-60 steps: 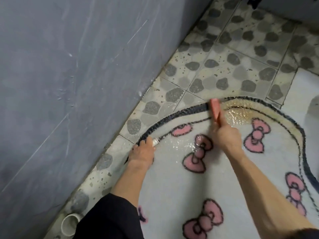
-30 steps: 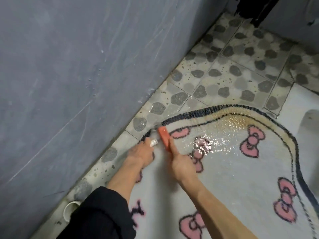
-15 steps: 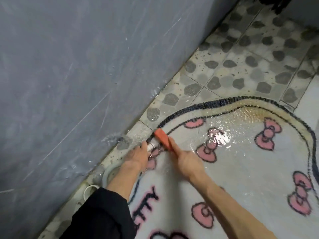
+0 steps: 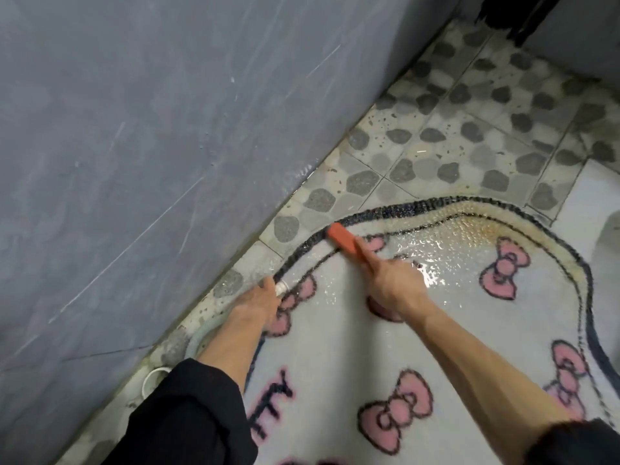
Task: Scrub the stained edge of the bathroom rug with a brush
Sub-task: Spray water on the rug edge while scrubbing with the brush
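Orange-red plastic catches the eye first: the brush [image 4: 341, 240] lies with its head on the dark woven border of the rug [image 4: 335, 347], at the far-left curve nearest the wall [image 4: 134, 129]. The right hand [image 4: 394, 284] is wrapped round its handle, most fingers curled and 1 stretched along its back, the bare forearm reaching in from the lower right. Brownish-yellow staining [image 4: 476, 229] runs along the rug's far edge, just to the right of the brush head and not under it. The rug is pale, with pink bows [image 4: 505, 273] outlined in black and some black lettering near the bottom, and it lies flat on a floor [image 4: 436, 139] of pale tiles printed with grey pebble shapes. A glossy wet patch [image 4: 432, 260] covers the pile between the brush and the stain. The left hand [image 4: 256, 302] grasps the end of a pale hose [image 4: 198, 337], its white fitting [image 4: 282, 287] sticking out past the thumb and pointing at the rug's border, just beside it; whether it touches the pile I cannot tell. A black sleeve [image 4: 188, 414] ends above that bare forearm. The 2 hands are apart, with the border running between them. Near the wall, beside the sleeve, a white cup-like rim [image 4: 151, 379] sits on the floor.
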The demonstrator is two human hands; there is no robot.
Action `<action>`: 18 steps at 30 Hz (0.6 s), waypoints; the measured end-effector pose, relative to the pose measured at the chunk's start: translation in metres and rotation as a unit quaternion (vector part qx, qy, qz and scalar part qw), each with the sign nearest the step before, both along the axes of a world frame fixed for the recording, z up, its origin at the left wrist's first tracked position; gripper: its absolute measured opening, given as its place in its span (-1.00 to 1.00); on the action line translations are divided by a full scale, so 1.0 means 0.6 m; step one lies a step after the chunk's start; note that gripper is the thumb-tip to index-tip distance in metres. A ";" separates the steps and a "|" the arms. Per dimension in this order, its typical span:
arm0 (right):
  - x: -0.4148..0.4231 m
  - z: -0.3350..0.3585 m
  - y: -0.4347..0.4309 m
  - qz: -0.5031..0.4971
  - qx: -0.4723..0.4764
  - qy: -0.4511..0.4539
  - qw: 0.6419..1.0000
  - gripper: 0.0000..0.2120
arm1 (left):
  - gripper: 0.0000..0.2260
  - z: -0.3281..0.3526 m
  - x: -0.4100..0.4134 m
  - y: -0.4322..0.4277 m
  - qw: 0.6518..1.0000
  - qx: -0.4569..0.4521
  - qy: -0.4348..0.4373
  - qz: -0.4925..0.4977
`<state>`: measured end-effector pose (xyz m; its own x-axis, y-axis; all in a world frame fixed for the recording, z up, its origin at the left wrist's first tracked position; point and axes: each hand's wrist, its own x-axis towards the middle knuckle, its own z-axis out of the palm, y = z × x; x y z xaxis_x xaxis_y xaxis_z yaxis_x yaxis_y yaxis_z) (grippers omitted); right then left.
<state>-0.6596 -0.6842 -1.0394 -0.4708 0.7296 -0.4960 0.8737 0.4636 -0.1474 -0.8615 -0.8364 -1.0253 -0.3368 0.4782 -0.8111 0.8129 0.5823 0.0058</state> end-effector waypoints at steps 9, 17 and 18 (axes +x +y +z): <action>0.049 -0.008 0.060 -0.208 -0.007 0.135 0.969 -0.43 | -0.61 0.014 0.007 0.027 0.997 -0.044 0.058 -0.025; 0.163 0.051 0.025 -0.357 -0.101 0.201 0.907 -0.38 | -0.40 0.157 0.118 0.123 0.990 0.076 -0.025 0.116; 0.169 0.062 0.015 -0.367 -0.121 0.210 0.898 -0.40 | -0.41 0.179 0.134 0.135 0.992 0.078 -0.027 0.098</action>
